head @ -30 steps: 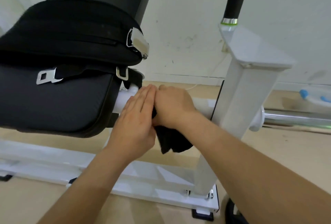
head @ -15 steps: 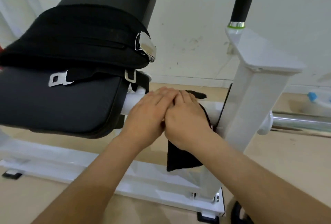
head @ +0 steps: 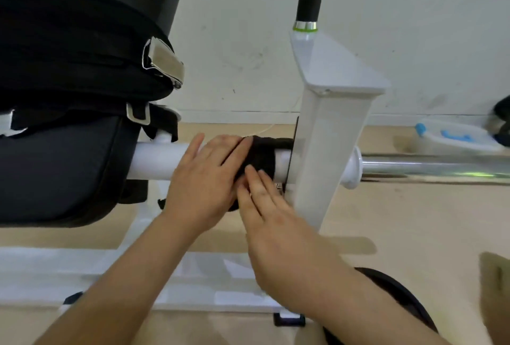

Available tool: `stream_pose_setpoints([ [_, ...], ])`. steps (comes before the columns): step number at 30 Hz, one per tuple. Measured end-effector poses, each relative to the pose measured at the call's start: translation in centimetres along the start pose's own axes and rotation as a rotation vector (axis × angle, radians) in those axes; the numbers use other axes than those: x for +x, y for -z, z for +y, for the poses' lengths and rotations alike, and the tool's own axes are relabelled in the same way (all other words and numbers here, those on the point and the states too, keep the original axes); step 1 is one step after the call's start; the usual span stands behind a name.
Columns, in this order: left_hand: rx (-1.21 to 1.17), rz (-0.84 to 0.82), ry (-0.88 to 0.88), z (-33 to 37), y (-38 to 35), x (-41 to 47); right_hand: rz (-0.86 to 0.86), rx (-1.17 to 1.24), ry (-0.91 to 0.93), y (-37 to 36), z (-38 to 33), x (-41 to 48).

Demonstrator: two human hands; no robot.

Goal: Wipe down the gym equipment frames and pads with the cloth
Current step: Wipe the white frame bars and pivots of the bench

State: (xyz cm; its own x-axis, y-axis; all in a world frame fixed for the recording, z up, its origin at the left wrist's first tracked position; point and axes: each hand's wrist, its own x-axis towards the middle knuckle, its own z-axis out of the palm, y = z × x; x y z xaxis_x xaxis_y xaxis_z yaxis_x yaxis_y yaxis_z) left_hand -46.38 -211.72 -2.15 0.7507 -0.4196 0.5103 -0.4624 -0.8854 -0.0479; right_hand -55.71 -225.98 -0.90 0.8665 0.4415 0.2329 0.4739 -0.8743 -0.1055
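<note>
Black cloth (head: 260,155) around white bar (head: 154,162)

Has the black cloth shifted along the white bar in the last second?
Yes. The cloth has slid right along the white bar, away from the black pad, and now sits against the white upright post.

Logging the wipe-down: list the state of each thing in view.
Cloth: draped over the tube, beside the post.
Tube: bare left of the cloth.
Left hand: fingers straight, pressing the cloth.
Right hand: fingers straight, touching the cloth.
Belt: lying over the pad.
</note>
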Motion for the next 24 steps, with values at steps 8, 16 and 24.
stream_pose_setpoints([
  [8,-0.004,-0.177,0.089,5.8,2.0,5.2,0.683,0.473,-0.232,-0.1,5.0,-4.1],
  [16,-0.296,-0.038,0.074,5.7,-4.1,-6.7,0.606,0.940,-0.373,1.3,5.2,-4.1],
  [24,-1.105,-0.144,0.432,12.3,4.8,-6.9,-0.414,1.138,-0.207,4.0,6.8,-7.0],
])
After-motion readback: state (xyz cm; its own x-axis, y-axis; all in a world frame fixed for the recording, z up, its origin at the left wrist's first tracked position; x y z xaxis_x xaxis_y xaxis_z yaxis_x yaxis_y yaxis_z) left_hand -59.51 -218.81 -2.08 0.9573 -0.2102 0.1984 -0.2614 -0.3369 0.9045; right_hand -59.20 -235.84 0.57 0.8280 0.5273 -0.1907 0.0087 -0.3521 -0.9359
